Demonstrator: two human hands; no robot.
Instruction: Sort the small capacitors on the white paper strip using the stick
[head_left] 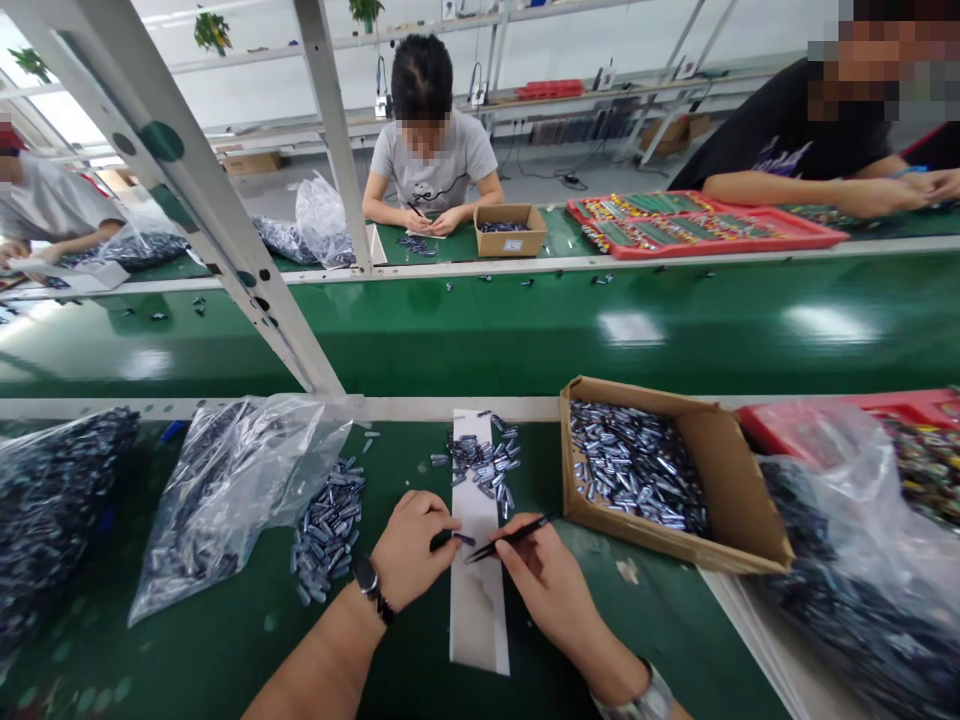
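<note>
My left hand is closed in a pinch on a small dark cylindrical part, held over a white paper strip on the green table. My right hand grips black tweezers whose tips point left toward that part. A pile of the same small silvery-blue parts lies on the strip's far end. More of them spill from a clear plastic bag to the left. A wristwatch sits on each wrist.
An open cardboard box full of parts stands at right, beside a clear bag and a red tray. A green conveyor belt runs across. A slanted metal post rises left. Three other people work across the belt.
</note>
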